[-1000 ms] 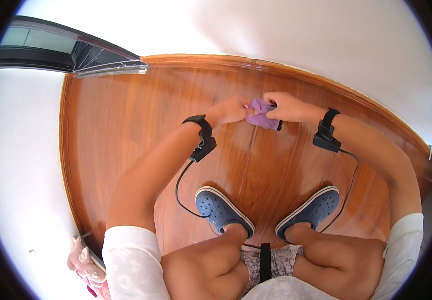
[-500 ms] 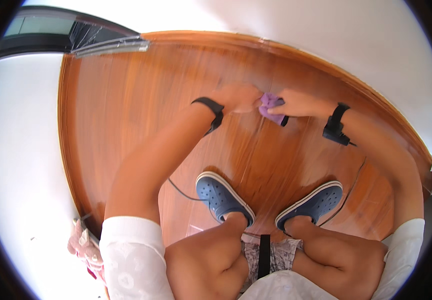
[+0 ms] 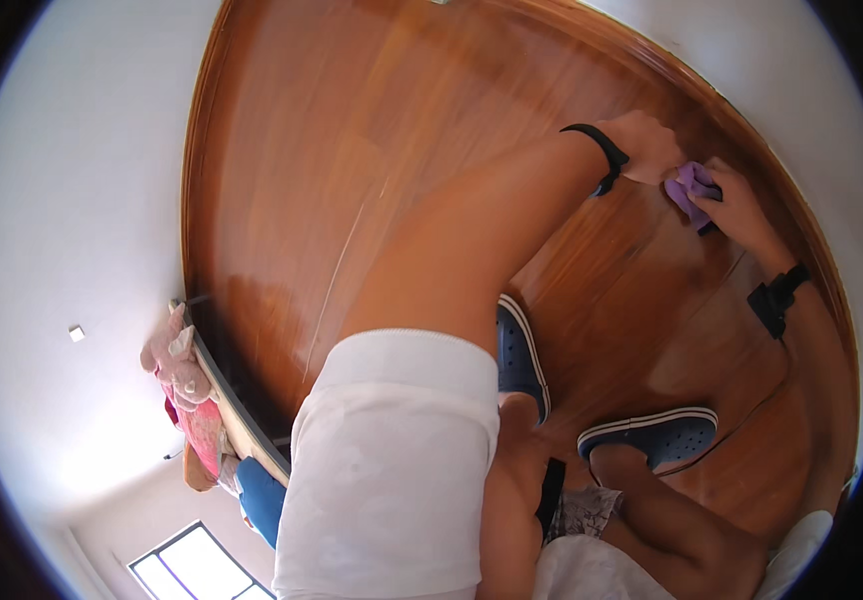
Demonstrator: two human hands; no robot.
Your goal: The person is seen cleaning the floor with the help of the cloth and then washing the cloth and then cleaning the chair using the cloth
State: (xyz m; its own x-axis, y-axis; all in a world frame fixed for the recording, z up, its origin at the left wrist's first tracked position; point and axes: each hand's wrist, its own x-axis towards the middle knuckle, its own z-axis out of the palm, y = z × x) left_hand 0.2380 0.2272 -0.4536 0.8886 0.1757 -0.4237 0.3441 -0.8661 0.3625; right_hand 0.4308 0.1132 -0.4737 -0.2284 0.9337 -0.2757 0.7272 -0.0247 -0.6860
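Note:
A small crumpled purple cloth point(image 3: 690, 190) with a black patch at its lower end is held above the wooden floor, near the right wall. My right hand point(image 3: 740, 208) is closed on it, thumb and fingers pinching its right side. Against its left edge is my left hand point(image 3: 644, 148), knuckles up and fingers curled in, seeming to grip that edge; its fingertips are mostly hidden. Black bands circle both wrists, the right one carrying a small black box point(image 3: 770, 308) with a cable.
Brown wooden floor point(image 3: 432, 130) spreads between white walls with wooden skirting. My blue clogs point(image 3: 657, 438) stand below the hands, and a thin cable runs by the right one. At the left, a pink plush toy point(image 3: 180, 365) and bedding lie on a bed edge. A window point(image 3: 197, 565) shows at lower left.
My view has turned, so the hands and purple cloth now appear farther right, close to the right wall. The bed edge and window have come into view at left. Both hands stay at the cloth.

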